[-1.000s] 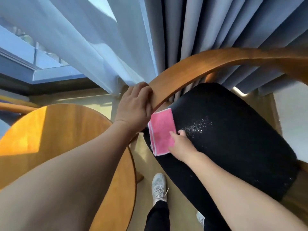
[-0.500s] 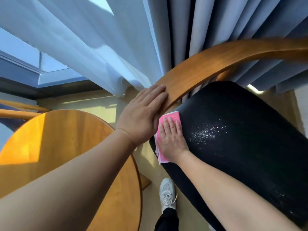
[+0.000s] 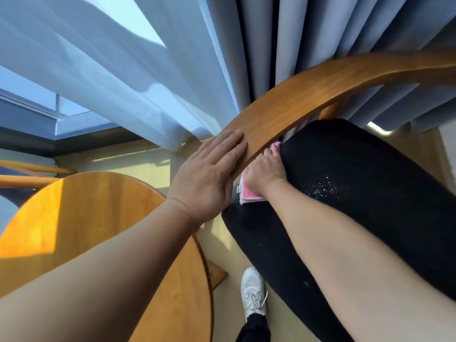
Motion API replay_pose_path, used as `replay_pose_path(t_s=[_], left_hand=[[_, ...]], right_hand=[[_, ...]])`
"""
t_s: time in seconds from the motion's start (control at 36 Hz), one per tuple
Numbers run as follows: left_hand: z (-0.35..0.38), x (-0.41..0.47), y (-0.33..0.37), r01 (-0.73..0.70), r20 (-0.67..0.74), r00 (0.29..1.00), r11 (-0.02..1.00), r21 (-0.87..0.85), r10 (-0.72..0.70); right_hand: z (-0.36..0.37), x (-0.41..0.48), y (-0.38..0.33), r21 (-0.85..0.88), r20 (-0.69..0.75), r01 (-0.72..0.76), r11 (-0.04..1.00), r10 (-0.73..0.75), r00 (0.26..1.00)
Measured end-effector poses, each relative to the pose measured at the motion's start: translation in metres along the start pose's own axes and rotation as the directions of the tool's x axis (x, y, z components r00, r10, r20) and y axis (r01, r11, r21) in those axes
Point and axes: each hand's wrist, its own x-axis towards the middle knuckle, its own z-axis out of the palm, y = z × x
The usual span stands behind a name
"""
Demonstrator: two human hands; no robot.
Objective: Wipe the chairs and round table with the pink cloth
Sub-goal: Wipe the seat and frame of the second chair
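Here, left hand flat on chair rail, right hand flat — pressing pink cloth.

A chair's curved backrest rail, from centre toward two o'clock, is smooth wood with a warm satin sheen and visible grain. Below it the seat, toward four o'clock, is matt black woven fabric, finely textured, with a patch of tiny glinting specks. A pink cloth at centre looks soft, with a paler stitched edge. The round table, at eight o'clock, is glossy honey-coloured wood. Sheer white curtain at eleven o'clock is thin and translucent; the grey drape at one o'clock is thicker, matt cloth. A white shoe at six o'clock has a mesh knit upper.
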Motion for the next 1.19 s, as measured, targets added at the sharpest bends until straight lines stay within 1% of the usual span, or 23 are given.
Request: replay_pose_path(t_s=[0.08,0.17,0.25,0.33,0.39,0.44,0.56,0.69,0.83,0.94,1.0,1.06,1.19], left_hand=[[-0.002,0.001,0.001,0.001,0.011,1.0,1.0,-0.005,-0.001],[-0.002,0.001,0.001,0.002,0.022,1.0,1.0,-0.004,-0.002],[-0.003,0.001,0.001,0.004,0.035,0.999,1.0,0.008,-0.004],[-0.004,0.001,0.002,-0.002,0.053,0.999,1.0,-0.002,0.002],[-0.004,0.0,0.003,-0.015,0.053,0.999,1.0,-0.001,0.015],[-0.002,-0.001,0.003,-0.029,0.034,0.999,0.999,0.022,0.028],[0.0,-0.007,0.004,-0.038,0.032,0.999,0.998,0.05,0.037],[0.001,-0.006,0.003,-0.027,0.034,0.999,0.998,0.063,0.024],[0.0,-0.001,0.002,-0.011,0.05,0.999,0.999,0.052,0.008],[0.001,-0.004,0.003,-0.029,0.029,0.999,0.999,0.045,0.028],[0.002,-0.004,0.003,-0.037,0.017,0.999,0.998,0.044,0.036],[0.001,-0.002,0.002,-0.026,0.019,1.0,0.998,0.053,0.025],[0.001,-0.001,0.001,-0.026,0.022,0.999,0.999,0.04,0.025]], right_hand=[[0.003,-0.002,-0.002,0.014,-0.033,0.012,1.0,-0.012,0.999],[0.011,-0.017,-0.004,0.079,-0.122,0.043,0.996,-0.034,0.992],[0.022,-0.04,-0.015,0.156,-0.152,0.03,0.987,-0.006,0.988],[0.044,-0.076,-0.033,0.17,-0.15,0.067,0.983,-0.041,0.988],[0.063,-0.103,-0.042,0.156,-0.137,0.122,0.98,-0.101,0.985],[0.081,-0.127,-0.049,0.126,-0.093,0.172,0.977,-0.161,0.983],[0.091,-0.149,-0.05,0.094,-0.106,0.174,0.98,-0.164,0.981],[0.081,-0.144,-0.046,0.134,-0.043,0.168,0.977,-0.163,0.986],[0.068,-0.126,-0.022,0.081,-0.028,0.186,0.979,-0.185,0.982],[0.053,-0.093,0.029,0.023,-0.075,0.133,0.991,-0.131,0.989],[0.046,-0.08,0.051,0.019,-0.074,0.089,0.996,-0.088,0.993],[0.045,-0.072,0.062,0.02,-0.066,0.061,0.998,-0.06,0.996],[0.044,-0.072,0.064,0.032,-0.065,0.069,0.997,-0.067,0.996]])
